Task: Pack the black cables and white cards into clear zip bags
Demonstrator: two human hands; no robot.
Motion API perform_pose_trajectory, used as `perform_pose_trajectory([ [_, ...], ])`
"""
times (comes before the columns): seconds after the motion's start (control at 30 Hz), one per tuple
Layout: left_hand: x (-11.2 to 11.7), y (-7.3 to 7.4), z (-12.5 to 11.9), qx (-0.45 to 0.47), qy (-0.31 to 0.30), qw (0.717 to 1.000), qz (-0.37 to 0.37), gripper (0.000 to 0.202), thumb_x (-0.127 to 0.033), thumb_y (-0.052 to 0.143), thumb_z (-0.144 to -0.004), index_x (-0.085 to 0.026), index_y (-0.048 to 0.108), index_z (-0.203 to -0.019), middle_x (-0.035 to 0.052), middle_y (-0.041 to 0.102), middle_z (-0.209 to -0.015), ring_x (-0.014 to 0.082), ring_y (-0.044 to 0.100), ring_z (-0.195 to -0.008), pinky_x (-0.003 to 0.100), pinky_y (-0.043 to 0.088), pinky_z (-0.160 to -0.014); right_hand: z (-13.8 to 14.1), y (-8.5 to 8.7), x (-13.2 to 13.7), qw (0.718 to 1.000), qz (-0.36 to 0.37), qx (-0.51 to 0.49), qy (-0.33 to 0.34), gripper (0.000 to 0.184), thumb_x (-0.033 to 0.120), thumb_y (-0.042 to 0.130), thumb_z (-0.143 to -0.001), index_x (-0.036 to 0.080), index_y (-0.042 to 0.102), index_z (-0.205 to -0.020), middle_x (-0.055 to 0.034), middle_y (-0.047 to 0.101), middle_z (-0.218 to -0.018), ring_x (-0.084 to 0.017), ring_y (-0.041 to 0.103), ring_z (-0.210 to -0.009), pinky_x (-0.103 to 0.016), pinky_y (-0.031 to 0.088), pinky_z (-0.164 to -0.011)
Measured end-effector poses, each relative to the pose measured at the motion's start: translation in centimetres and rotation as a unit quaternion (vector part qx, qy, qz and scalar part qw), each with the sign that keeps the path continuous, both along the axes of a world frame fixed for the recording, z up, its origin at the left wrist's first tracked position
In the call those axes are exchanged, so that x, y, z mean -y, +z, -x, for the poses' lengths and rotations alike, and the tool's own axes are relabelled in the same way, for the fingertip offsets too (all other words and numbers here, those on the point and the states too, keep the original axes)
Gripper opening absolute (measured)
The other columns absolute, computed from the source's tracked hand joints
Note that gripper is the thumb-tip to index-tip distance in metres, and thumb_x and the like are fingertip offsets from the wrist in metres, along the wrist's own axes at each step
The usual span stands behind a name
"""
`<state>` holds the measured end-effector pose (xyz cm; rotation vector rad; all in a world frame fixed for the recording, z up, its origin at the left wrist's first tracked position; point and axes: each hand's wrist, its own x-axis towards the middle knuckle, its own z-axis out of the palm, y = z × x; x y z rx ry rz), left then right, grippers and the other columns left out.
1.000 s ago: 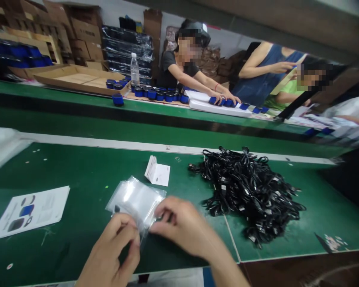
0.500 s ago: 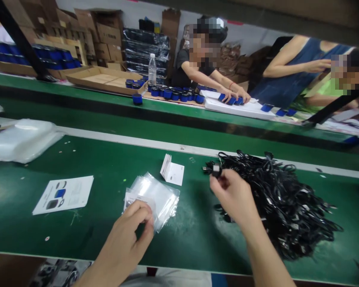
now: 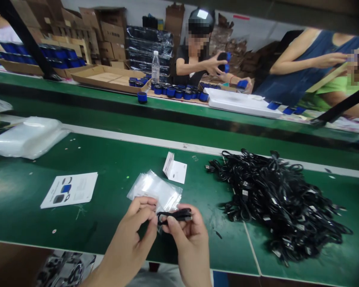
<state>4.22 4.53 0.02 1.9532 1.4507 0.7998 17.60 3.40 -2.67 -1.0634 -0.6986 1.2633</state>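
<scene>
In my right hand (image 3: 191, 235) is a bundled black USB cable (image 3: 176, 215), gripped between thumb and fingers, with its metal plug toward the right. My left hand (image 3: 134, 227) is closed in a pinch at the near edge of the clear plastic bags (image 3: 164, 191); it seems to hold the edge of the top bag, mostly hidden by the fingers. The looped end of the cable is close to my left fingertips. Just beyond the bags stands a small folded white leaflet (image 3: 177, 170). To the right lies a large heap of black cables (image 3: 275, 199).
Printed sheets (image 3: 70, 190) lie at the left, with a pack of translucent plastic (image 3: 30, 135) behind them. Across the raised green ledge, a co-worker (image 3: 194, 59) handles blue-and-black round items (image 3: 170, 92). A water bottle (image 3: 155, 67) and a cardboard tray (image 3: 107, 79) stand there.
My right hand has come from the cable heap to my left hand, bringing a cable. My left hand stays pinched at the bags. The co-worker has lifted the blue items.
</scene>
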Motion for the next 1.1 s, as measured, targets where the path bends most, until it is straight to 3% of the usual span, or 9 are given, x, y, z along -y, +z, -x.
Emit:
perform_pose_trajectory([
  [0.2, 0.7, -0.3, -0.1, -0.011, 0.026, 0.999, -0.037, 0.025, -0.023, 0.038, -0.091, -0.02, 0.054, -0.071, 0.0086, 0.05, -0.105, 0.0217, 0.053, -0.108, 0.032, 0.048, -0.086, 1.0, -0.8, 0.9, 0.98, -0.106, 0.163, -0.032, 0.016, 0.022, 0.056, -0.089, 0.027, 0.054, -0.104, -0.001, 0.071, -0.097, -0.013, 0.07, -0.082, -0.021, 0.057, -0.074],
  [0.33, 0.6, -0.2, 0.1, -0.008, 0.036, 0.999, -0.024, 0.025, -0.025, 0.039, -0.091, -0.021, 0.054, -0.071, 0.0084, 0.05, -0.108, 0.0222, 0.053, -0.109, 0.034, 0.048, -0.088, 0.2, 0.0, 1.5, 0.938, -0.149, 0.313, -0.013, 0.029, 0.021, 0.045, -0.092, 0.028, 0.058, -0.117, -0.0053, 0.065, -0.115, -0.018, 0.063, -0.102, -0.028, 0.05, -0.089],
  [0.5, 0.5, -0.2, 0.3, -0.003, 0.033, 0.999, -0.01, 0.026, -0.026, 0.039, -0.091, -0.022, 0.055, -0.071, 0.0074, 0.051, -0.111, 0.0222, 0.051, -0.114, 0.035, 0.046, -0.091, -1.2, 0.6, 1.6, 0.938, -0.146, 0.313, -0.005, 0.02, 0.016, 0.057, -0.085, 0.026, 0.068, -0.097, -0.002, 0.065, -0.087, -0.014, 0.066, -0.072, -0.021, 0.055, -0.065],
  [0.6, 0.3, -0.1, 0.5, -0.008, 0.036, 0.999, -0.013, 0.026, -0.026, 0.04, -0.091, -0.021, 0.056, -0.071, 0.0076, 0.05, -0.112, 0.0229, 0.051, -0.113, 0.037, 0.046, -0.092, -1.6, 0.6, 1.4, 0.94, -0.149, 0.306, 0.007, 0.024, 0.011, 0.058, -0.083, 0.026, 0.068, -0.1, -0.0015, 0.069, -0.091, -0.014, 0.068, -0.076, -0.019, 0.056, -0.068],
  [0.7, 0.4, 0.1, 0.5, -0.015, 0.049, 0.998, -0.022, 0.026, -0.026, 0.04, -0.09, -0.021, 0.056, -0.071, 0.0083, 0.05, -0.112, 0.0242, 0.051, -0.112, 0.038, 0.047, -0.088, -1.3, 0.5, 1.2, 0.889, -0.252, 0.381, 0.028, 0.036, 0.002, 0.053, -0.083, 0.023, 0.065, -0.111, -0.0063, 0.069, -0.101, -0.016, 0.067, -0.089, -0.023, 0.055, -0.077],
  [0.77, 0.8, 0.1, 0.2, -0.013, 0.043, 0.999, -0.022, 0.025, -0.025, 0.041, -0.09, -0.021, 0.057, -0.071, 0.0087, 0.051, -0.112, 0.0242, 0.053, -0.109, 0.037, 0.049, -0.085, -0.9, 0.4, 1.0, 0.851, -0.298, 0.432, 0.0, 0.035, 0.001, 0.052, -0.082, 0.021, 0.066, -0.108, -0.0083, 0.067, -0.096, -0.017, 0.065, -0.082, -0.025, 0.055, -0.069],
  [0.87, 2.0, -0.1, -0.6, -0.01, 0.038, 0.999, -0.033, 0.022, -0.022, 0.043, -0.088, -0.021, 0.058, -0.071, 0.0091, 0.051, -0.115, 0.023, 0.056, -0.101, 0.036, 0.05, -0.082, -0.4, 0.1, 0.6, 0.826, -0.261, 0.496, -0.063, 0.021, 0.006, 0.057, -0.08, 0.021, 0.069, -0.085, -0.007, 0.062, -0.083, -0.018, 0.06, -0.074, -0.028, 0.051, -0.061],
  [0.97, 2.7, 0.0, -1.1, -0.026, 0.042, 0.996, -0.073, 0.019, -0.02, 0.046, -0.084, -0.022, 0.057, -0.069, 0.0092, 0.052, -0.116, 0.0248, 0.053, -0.105, 0.039, 0.047, -0.086, -0.4, 0.1, 0.2, 0.836, -0.229, 0.497, -0.04, 0.019, 0.007, 0.054, -0.081, 0.02, 0.066, -0.076, -0.0089, 0.063, -0.088, -0.02, 0.061, -0.078, -0.03, 0.05, -0.066],
  [1.1, 1.6, 1.1, 0.0, -0.056, -0.017, 0.994, -0.092, 0.006, -0.026, 0.054, -0.081, -0.024, 0.059, -0.082, 0.0076, 0.056, -0.126, 0.0292, 0.046, -0.121, 0.053, 0.029, -0.105, -1.3, 1.0, -0.2, 0.885, -0.205, 0.401, 0.117, 0.02, 0.007, 0.051, -0.084, 0.018, 0.065, -0.076, -0.0036, 0.063, -0.075, -0.015, 0.06, -0.065, -0.023, 0.047, -0.059],
])
